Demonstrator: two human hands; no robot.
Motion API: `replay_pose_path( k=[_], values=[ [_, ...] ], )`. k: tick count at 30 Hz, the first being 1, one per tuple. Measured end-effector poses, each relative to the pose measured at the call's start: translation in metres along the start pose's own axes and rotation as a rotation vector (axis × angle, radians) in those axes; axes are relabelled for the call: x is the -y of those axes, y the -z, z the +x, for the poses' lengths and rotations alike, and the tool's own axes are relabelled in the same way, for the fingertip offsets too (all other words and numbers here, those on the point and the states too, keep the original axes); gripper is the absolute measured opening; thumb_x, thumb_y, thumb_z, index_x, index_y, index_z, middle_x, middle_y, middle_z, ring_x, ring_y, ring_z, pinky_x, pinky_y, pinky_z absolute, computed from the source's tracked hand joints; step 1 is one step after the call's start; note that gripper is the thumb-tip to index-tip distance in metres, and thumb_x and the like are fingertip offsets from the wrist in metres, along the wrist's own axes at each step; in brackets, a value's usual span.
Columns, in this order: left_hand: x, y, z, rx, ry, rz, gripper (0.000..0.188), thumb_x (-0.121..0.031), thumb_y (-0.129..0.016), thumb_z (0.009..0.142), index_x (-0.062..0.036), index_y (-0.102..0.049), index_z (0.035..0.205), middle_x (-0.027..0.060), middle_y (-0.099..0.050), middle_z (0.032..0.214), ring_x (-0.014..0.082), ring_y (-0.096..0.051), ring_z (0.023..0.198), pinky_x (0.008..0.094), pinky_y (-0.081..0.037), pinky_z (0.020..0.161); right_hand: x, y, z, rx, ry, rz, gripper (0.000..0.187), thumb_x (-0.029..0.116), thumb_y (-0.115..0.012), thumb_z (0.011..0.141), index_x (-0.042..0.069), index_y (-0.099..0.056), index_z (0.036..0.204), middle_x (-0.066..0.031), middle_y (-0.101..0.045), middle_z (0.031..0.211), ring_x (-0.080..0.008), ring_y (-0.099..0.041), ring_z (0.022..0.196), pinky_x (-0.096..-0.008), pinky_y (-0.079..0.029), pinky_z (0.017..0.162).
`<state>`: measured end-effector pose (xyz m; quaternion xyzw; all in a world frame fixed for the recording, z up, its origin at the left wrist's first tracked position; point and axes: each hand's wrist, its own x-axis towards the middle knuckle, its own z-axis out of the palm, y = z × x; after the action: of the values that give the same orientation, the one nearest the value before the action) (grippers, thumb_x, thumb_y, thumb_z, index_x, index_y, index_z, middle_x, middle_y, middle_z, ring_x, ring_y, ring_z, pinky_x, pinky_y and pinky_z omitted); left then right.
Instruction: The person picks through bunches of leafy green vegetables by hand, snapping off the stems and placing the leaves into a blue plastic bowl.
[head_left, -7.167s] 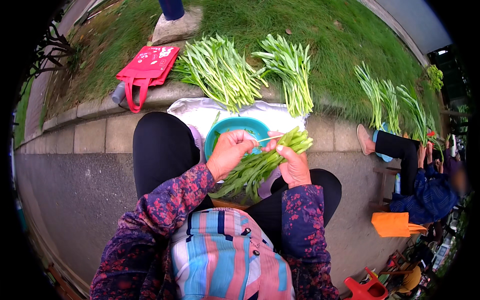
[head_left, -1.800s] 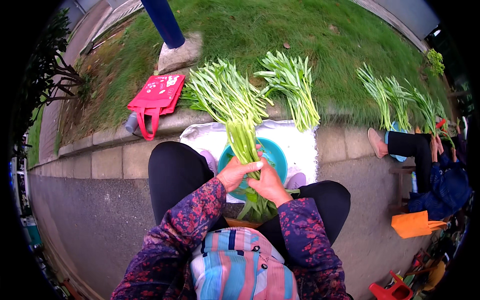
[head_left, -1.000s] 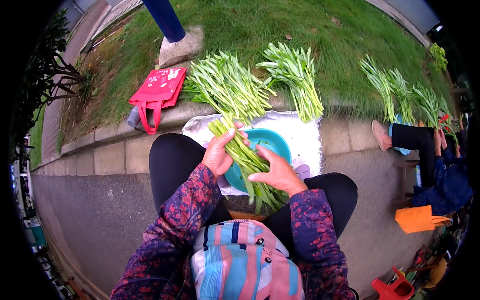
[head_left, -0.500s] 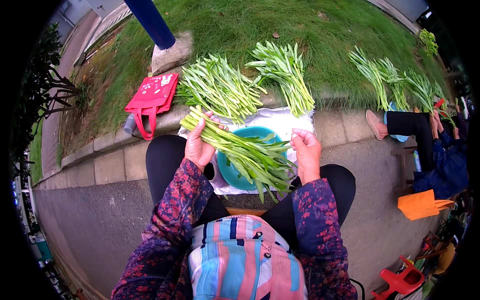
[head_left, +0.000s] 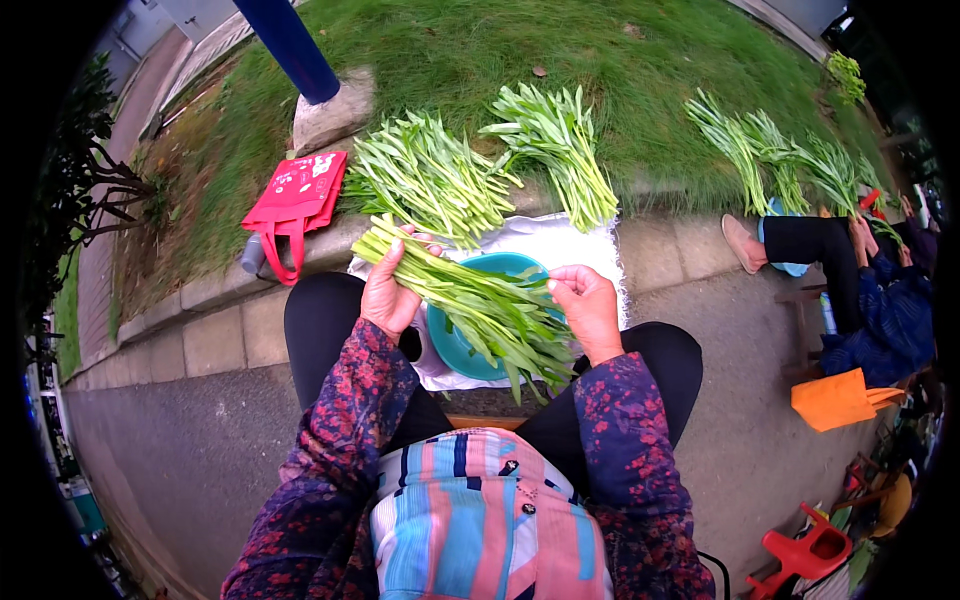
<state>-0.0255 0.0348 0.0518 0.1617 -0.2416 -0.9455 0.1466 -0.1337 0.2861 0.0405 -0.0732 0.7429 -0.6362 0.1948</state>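
My left hand [head_left: 392, 295] is closed around the stems of a bunch of water spinach [head_left: 475, 305], whose leaves fan out toward the lower right. The bunch hangs over a teal basin [head_left: 452, 345] and hides much of it. At the right edge of the leaves, my right hand [head_left: 590, 308] pinches thumb and forefinger together on a leaf. Beyond the basin lie two more heaps of water spinach, a wide left heap [head_left: 425, 180] and a narrower right heap [head_left: 560, 150]. A white cloth [head_left: 612, 262] is spread under the basin.
A red bag [head_left: 300, 195] and a grey bottle [head_left: 253, 253] rest by the kerb at left, near a blue post [head_left: 290, 50]. At right sits another person [head_left: 870, 310] with more greens, an orange bag [head_left: 832, 400] and a red stool [head_left: 805, 550].
My right hand has moved slightly left to the leaves, and its thumb and forefinger now pinch there. The left hand keeps its hold on the bunch. The whole view has shifted slightly.
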Motion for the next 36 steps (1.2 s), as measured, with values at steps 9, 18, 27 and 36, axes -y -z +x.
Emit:
replay_pose_path(
  k=[9, 18, 27, 36],
  values=[
    [-0.001, 0.009, 0.002, 0.03, -0.004, -0.016, 0.036, -0.019, -0.058, 0.09, -0.0049, -0.047, 0.122, 0.0138, -0.058, 0.111, 0.0316, -0.056, 0.105, 0.0473, -0.043, 0.096, 0.022, 0.016, -0.015, 0.337, -0.03, -0.389, 0.013, 0.011, -0.072, 0.075, -0.001, -0.067, 0.079, -0.0035, -0.065, 0.069, -0.0089, -0.059, 0.064, -0.0258, -0.048, 0.062],
    [-0.001, 0.0, 0.0, 0.015, -0.005, 0.064, 0.038, -0.014, -0.062, 0.088, -0.0059, -0.046, 0.121, 0.0139, -0.058, 0.112, 0.0324, -0.057, 0.108, 0.0488, -0.043, 0.097, 0.02, 0.02, -0.016, 0.389, -0.049, -0.39, 0.014, 0.013, -0.072, 0.077, 0.0, -0.067, 0.077, -0.003, -0.065, 0.069, -0.0092, -0.058, 0.065, -0.0251, -0.047, 0.061],
    [0.002, 0.003, 0.002, -0.056, -0.022, 0.139, 0.033, -0.009, -0.064, 0.085, -0.0053, -0.048, 0.113, 0.0141, -0.06, 0.104, 0.03, -0.059, 0.101, 0.0464, -0.047, 0.092, 0.024, 0.027, -0.004, 0.223, -0.267, 0.211, 0.017, 0.019, -0.066, 0.086, 0.003, -0.065, 0.089, -0.0006, -0.062, 0.075, -0.0078, -0.056, 0.066, -0.0222, -0.045, 0.062],
    [0.013, 0.004, 0.005, -0.285, -0.005, 0.206, 0.026, -0.017, -0.053, 0.092, 0.0007, -0.042, 0.108, 0.0191, -0.06, 0.094, 0.0344, -0.062, 0.089, 0.0485, -0.052, 0.082, 0.022, 0.024, -0.002, 0.107, -0.462, 0.385, 0.016, 0.022, -0.067, 0.085, 0.007, -0.062, 0.085, 0.0009, -0.06, 0.071, -0.0084, -0.056, 0.062, -0.0216, -0.047, 0.058]
  ],
)
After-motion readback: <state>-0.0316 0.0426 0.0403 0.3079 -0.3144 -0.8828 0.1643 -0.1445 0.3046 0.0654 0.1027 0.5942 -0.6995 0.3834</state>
